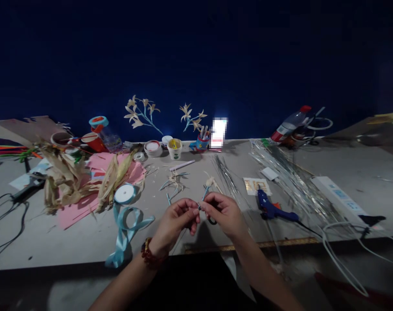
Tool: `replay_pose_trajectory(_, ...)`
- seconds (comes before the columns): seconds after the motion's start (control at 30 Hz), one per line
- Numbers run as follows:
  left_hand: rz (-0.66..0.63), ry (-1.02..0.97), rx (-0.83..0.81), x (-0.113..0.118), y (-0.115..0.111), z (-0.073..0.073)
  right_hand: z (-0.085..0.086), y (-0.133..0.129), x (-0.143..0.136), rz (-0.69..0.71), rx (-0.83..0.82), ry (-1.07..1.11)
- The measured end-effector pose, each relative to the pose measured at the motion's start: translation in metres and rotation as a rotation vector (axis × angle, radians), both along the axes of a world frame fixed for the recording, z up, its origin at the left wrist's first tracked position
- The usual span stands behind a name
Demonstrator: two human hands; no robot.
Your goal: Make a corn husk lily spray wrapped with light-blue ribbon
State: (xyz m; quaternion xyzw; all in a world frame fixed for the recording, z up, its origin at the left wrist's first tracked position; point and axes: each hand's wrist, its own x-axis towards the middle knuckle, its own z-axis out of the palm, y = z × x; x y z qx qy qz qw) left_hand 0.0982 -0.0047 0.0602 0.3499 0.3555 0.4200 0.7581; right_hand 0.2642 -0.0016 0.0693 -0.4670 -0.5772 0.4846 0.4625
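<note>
My left hand (182, 216) and my right hand (225, 213) meet fingertip to fingertip over the table's front part. Both pinch the thin blue-wrapped stem (205, 192) of a small handmade flower, whose pale husk-like head (210, 180) points away from me. The exact spot between the fingertips is too small to make out. A thin wire trails below my left hand. Behind lie several small flower pieces with blue stems (175, 180). A dark ring-shaped handle shows partly beneath my right hand.
Light-blue ribbon (123, 233) trails from its spool (125, 193) at left, beside dried corn husks (58, 185) and pink paper (78, 214). A blue glue gun (276, 208), wire bundles (290, 185) and a power strip (339, 196) lie right. Cups and a lit phone (219, 133) stand behind.
</note>
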Motion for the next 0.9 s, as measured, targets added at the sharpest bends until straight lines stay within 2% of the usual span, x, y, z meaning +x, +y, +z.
replay_pose_trajectory(0.3, 0.056, 0.085, 0.073, 0.001, -0.001, 0.002, 0.003, 0.002, -0.001, 0.016, -0.009, -0.022)
replay_pose_trajectory(0.7, 0.091, 0.041, 0.034, 0.005, -0.006, -0.001, -0.002, -0.002, -0.005, -0.079, 0.093, -0.044)
replay_pose_trajectory(0.83, 0.099, 0.076, 0.039, 0.006, -0.006, -0.001, -0.002, -0.004, -0.010, -0.126, 0.119, -0.076)
replay_pose_trajectory(0.9, 0.106, 0.101, 0.031, 0.006, -0.006, -0.001, -0.006, -0.005, -0.004, -0.105, 0.110, -0.090)
